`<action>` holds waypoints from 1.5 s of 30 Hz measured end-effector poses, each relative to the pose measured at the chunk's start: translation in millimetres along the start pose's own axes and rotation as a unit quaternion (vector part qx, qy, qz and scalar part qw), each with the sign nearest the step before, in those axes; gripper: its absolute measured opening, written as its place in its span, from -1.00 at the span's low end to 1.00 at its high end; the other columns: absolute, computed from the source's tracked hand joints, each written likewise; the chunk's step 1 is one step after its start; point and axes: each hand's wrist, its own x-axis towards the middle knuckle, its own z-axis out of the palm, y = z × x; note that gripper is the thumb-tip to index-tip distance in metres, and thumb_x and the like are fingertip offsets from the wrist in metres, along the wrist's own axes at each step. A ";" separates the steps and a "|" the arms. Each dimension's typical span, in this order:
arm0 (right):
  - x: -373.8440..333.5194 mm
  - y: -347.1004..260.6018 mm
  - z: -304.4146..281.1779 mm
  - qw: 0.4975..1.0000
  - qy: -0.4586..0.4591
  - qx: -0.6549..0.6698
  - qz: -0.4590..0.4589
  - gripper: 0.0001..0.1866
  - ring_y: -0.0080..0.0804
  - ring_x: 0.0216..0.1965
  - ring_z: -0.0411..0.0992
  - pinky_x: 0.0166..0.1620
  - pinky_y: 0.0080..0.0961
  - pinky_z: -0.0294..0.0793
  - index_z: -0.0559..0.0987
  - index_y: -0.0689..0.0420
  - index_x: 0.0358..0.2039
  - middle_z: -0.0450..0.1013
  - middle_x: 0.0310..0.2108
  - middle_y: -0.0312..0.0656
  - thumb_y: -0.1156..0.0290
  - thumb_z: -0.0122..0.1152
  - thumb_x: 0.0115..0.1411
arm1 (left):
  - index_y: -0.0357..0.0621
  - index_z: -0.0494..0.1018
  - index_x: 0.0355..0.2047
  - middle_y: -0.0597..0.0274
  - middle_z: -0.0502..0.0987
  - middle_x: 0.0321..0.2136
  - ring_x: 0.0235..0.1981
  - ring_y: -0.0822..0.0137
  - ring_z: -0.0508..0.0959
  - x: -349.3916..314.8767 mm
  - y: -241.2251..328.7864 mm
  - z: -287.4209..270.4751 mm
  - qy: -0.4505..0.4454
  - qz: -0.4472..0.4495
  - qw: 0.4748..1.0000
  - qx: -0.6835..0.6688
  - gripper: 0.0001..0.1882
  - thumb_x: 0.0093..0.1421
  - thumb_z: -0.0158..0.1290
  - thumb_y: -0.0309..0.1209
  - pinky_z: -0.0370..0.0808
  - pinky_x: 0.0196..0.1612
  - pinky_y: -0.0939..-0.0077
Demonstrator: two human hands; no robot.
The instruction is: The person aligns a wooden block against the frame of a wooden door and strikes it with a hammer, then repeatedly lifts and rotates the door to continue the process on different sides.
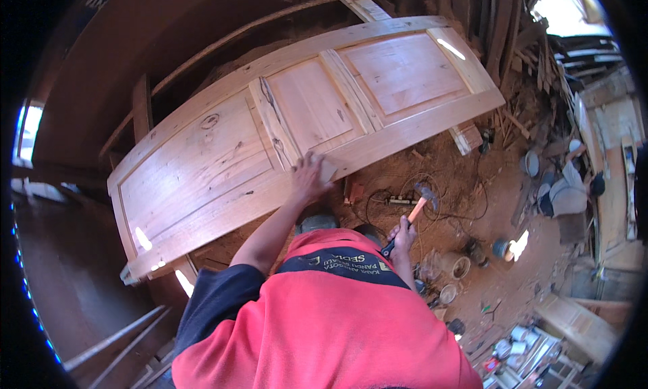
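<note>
A pale wooden panelled door (223, 136) lies across supports in front of me. At its near edge, around the middle, my left hand (312, 178) rests with its fingers bent round a small pale block (329, 168), which is partly covered by the hand. My right hand (403, 235), lower and to the right, is closed on the handle of a hammer (420, 205). The hammer has an orange shaft, a dark grip and a grey head pointing up and away from the door's near edge.
Wooden beams (358, 3) support the door. Cables (466, 217) trail over the sawdust-covered ground at right, near a pale bucket (455, 265) and other containers. Scrap timber (533, 65) leans at the far right. Assorted cans (518, 335) stand at the lower right.
</note>
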 end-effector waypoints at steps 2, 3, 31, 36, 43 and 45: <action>-1.5 4.9 -4.4 1.000 -0.004 0.014 0.011 -0.67 -0.60 -0.74 0.22 -0.70 -0.56 0.24 0.24 -0.06 -0.42 0.19 -0.69 -0.43 0.12 0.13 0.38 | 0.13 0.26 0.28 -0.03 0.20 0.28 0.24 -0.12 0.25 -43.6 -30.7 -6.7 0.011 -0.041 0.999 0.014 -0.03 -0.18 0.36 -0.01 0.26 0.22 -0.17; -2.7 6.4 -4.6 0.999 -0.004 0.025 0.021 -0.67 -0.60 -0.73 0.22 -0.70 -0.56 0.24 0.25 -0.06 -0.42 0.19 -0.69 -0.43 0.13 0.14 0.38 | 0.13 0.25 0.29 -0.03 0.20 0.28 0.24 -0.12 0.25 -65.4 -46.7 -5.9 0.029 -0.068 0.997 0.016 -0.01 -0.20 0.38 -0.02 0.25 0.23 -0.15; 75.2 43.5 179.7 0.916 -0.246 0.042 0.314 0.07 -0.02 0.40 0.07 0.35 0.13 0.19 -0.05 0.02 0.32 0.01 0.38 0.03 -0.22 0.38 0.06 | 0.04 0.15 0.33 0.02 0.23 0.28 0.30 -0.01 0.24 -397.5 -332.1 -30.8 0.257 -0.706 0.658 -0.046 0.02 -0.14 0.43 -0.29 0.29 0.29 0.02; 76.0 78.3 208.6 0.930 -0.188 -0.034 0.315 -0.14 -0.13 0.22 0.28 0.29 0.01 0.28 0.27 -0.06 0.23 0.28 0.20 -0.13 -0.32 0.29 0.09 | -0.03 0.14 0.33 0.00 0.22 0.29 0.32 -0.03 0.22 -408.4 -365.0 -33.8 0.245 -0.688 0.682 -0.042 -0.04 -0.06 0.37 -0.35 0.26 0.32 0.10; 43.4 107.1 199.8 0.901 -0.337 -0.273 0.010 -0.26 -0.31 0.02 0.36 0.08 -0.23 0.44 0.17 -0.11 0.27 0.37 0.06 -0.22 0.03 0.21 0.12 | -0.11 0.18 0.27 -0.18 0.39 0.06 0.17 -0.14 0.36 -395.6 -358.9 -87.8 0.194 -0.791 0.576 -0.064 -0.21 0.07 0.23 -0.20 0.33 0.22 0.03; 49.6 108.5 200.1 0.922 -0.322 -0.214 0.032 -0.03 -0.39 -0.05 0.35 0.03 -0.46 0.44 -0.10 0.05 0.41 0.29 0.09 -0.14 0.54 0.23 0.07 | -0.22 0.22 0.20 -0.19 0.41 -0.01 0.07 -0.11 0.42 -382.0 -359.9 -75.5 0.242 -0.746 0.620 0.030 -0.25 0.08 0.23 -0.17 0.38 0.14 0.04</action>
